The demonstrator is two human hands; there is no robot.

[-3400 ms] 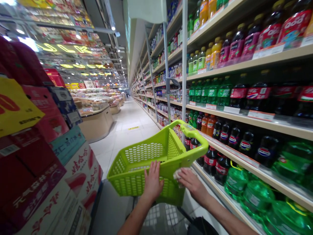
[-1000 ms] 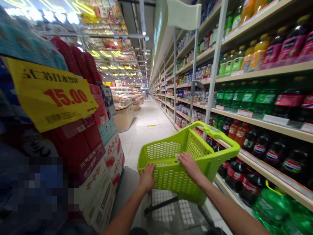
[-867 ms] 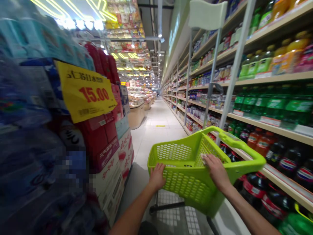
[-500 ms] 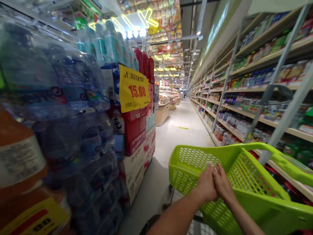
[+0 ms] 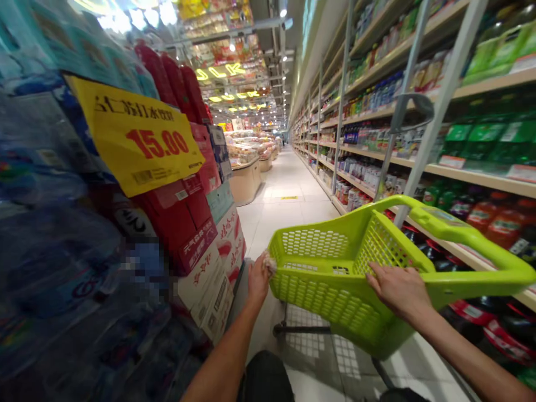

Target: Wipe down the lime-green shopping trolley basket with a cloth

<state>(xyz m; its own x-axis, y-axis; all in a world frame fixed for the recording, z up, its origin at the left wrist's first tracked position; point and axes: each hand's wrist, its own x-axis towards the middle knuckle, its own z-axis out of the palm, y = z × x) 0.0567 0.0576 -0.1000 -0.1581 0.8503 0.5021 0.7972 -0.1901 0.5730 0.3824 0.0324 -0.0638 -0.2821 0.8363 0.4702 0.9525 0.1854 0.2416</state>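
Observation:
A lime-green shopping cart (image 5: 318, 287) stands in front of me, its basket holding nothing that I can make out. At the basket's far-left corner is my left hand (image 5: 258, 277), its fingers closed on a small pale crumpled thing (image 5: 270, 262) that looks like cloth or tissue, pressed against the rim. My right hand (image 5: 400, 287) lies over the near side rim, with its fingers bent over the edge and the thumb on the outer side. The cart's handle (image 5: 494, 251) points to the right, and neither hand touches it.
Stacked drink boxes (image 5: 201, 279) with a yellow price sign (image 5: 142, 137) and wrapped bottles rise close on the left. Long shelves of bottles (image 5: 486, 139) line the right. A tiled aisle (image 5: 288, 212) runs ahead, past a wooden display counter (image 5: 245, 181).
My hands, together over the basket before, have parted: the left to the cart's corner, the right to the side rim. The view has shifted closer to the boxes and turned right.

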